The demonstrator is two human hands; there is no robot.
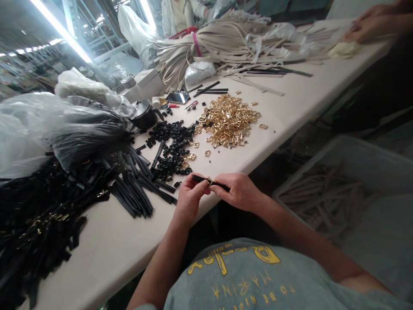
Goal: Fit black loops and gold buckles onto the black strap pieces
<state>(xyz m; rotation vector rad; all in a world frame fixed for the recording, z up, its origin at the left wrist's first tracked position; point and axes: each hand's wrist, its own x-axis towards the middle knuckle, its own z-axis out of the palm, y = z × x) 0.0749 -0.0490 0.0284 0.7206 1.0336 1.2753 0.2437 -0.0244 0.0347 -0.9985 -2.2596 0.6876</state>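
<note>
Black strap (221,186) in both hands (188,200) (240,191) — at table edge (263,152)

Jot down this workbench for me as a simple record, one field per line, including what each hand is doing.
Left hand: pinching a black strip
Right hand: gripping the same strip
Between the hands: a small gold piece at the strip
Beyond the hands: a gold pile, beside small black pieces
Left on the table: black strips, plastic bags
Far side: a bundle of pale strips
Right, below the table: a bin holding strips
Upper right: another person's hand
</note>
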